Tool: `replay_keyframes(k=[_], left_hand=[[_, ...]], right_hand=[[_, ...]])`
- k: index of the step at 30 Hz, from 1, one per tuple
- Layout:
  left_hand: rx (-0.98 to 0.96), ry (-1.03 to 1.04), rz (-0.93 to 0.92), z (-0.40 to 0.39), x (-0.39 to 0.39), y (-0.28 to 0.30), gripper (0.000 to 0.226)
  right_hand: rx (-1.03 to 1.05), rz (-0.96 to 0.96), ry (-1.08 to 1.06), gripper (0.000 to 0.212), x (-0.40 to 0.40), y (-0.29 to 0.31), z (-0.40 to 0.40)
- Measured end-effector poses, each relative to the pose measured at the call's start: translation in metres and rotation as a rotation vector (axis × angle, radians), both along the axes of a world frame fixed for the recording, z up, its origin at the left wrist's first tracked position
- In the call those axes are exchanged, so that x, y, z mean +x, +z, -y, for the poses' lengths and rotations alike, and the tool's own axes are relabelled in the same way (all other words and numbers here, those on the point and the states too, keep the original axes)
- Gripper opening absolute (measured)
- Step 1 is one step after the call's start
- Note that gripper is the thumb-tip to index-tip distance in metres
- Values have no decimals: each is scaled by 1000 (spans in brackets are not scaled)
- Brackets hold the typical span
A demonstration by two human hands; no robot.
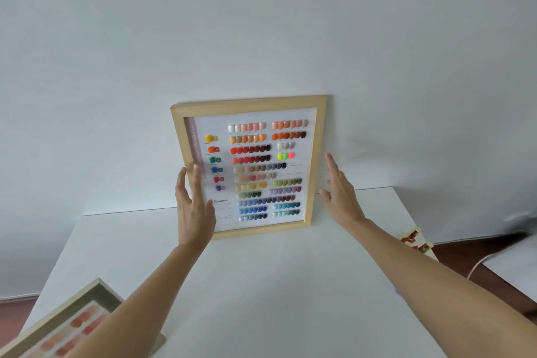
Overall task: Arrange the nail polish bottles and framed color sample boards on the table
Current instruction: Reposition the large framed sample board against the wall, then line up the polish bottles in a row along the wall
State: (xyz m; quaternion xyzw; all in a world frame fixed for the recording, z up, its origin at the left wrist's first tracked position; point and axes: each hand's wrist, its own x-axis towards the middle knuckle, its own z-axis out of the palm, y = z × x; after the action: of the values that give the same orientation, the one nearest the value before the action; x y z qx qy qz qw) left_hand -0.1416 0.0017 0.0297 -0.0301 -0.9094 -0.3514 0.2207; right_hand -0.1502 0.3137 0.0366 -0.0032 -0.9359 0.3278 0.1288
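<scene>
Two open hands flank the wall-leaning sample board point(250, 166); second board point(58, 325) nearby.

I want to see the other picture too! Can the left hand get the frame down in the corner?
Probably yes. The left hand is open by the upright board, holding nothing. The corner frame lies flat just under that forearm, with bare table between, so nothing blocks pulling back to it.

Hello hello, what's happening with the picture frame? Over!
Left hand open, touching frame's left edge; right hand open, just clear. Wooden-framed colour sample board upright, leaning on white wall. Nothing blocking.
</scene>
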Motion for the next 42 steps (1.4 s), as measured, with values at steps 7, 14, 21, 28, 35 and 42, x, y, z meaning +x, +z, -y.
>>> replay_keyframes(k=[7,14,21,28,35,42], left_hand=[[-105,-189,-33,-50,26,1,69],[-104,-374,20,-128,53,-1,53],[-102,-517,135,-229,82,-21,34],[-157,-549,305,-319,97,-38,32],[-207,-558,441,-367,88,-46,33],[-268,-625,516,-388,69,-64,29]], right_hand=[[60,7,-71,53,53,26,-59],[133,85,-143,29,95,41,-148],[130,245,-89,16,117,18,-232],[76,402,63,19,122,-13,-265],[54,440,106,24,108,-34,-261],[122,399,102,19,100,-51,-258]])
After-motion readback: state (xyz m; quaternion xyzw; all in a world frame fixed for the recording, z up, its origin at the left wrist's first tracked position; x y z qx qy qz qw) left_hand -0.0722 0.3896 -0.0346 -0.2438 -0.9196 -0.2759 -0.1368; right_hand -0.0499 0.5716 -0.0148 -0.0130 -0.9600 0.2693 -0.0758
